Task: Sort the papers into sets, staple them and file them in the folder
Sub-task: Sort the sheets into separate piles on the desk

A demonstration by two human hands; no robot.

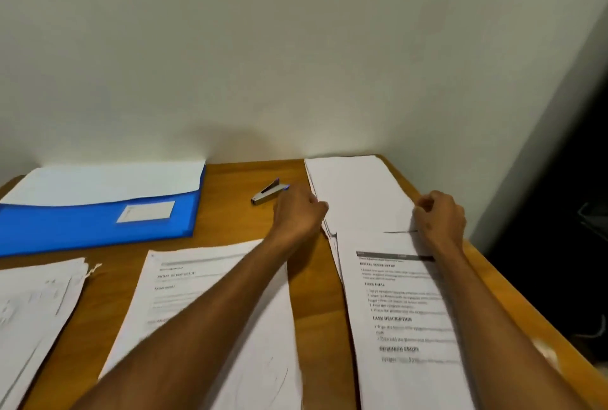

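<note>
On the desk, a loose pile overhangs the left edge and could slide off. The blue folder lies behind it, a printed set under the left forearm. The left hand, beside the stapler, curls its grip on the right stack's edge; the right hand pinches the other edge. An uneven lift could fan the sheets apart.

Two bare forearms in shot, no sleeves, no watch, no rings on left hand or right hand.
</note>
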